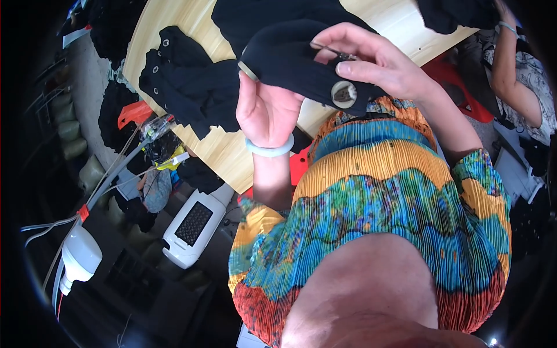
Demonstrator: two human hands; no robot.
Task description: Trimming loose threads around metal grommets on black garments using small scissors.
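Note:
A black garment (290, 55) with large pale buttons is stretched between my hands above the table. My left hand (268, 113), wearing a pale bangle, grips its edge. The thumb rests by a button (248, 71) seen nearly edge-on, and the other fingers are partly hidden beneath the cloth. My right hand (383, 61) is closed round small dark metal thread snips (347, 57), whose tip points left over the cloth. Below that hand, a round button (343, 94) with a dark centre faces up on the garment.
Black garments with metal eyelets (191, 87) lie on the pale wooden table (214, 153). Left of it are a cable-wrapped pole with a white bulb (81, 252) and a white machine (197, 223). Another person's arm (510, 81) handles black cloth at the far right.

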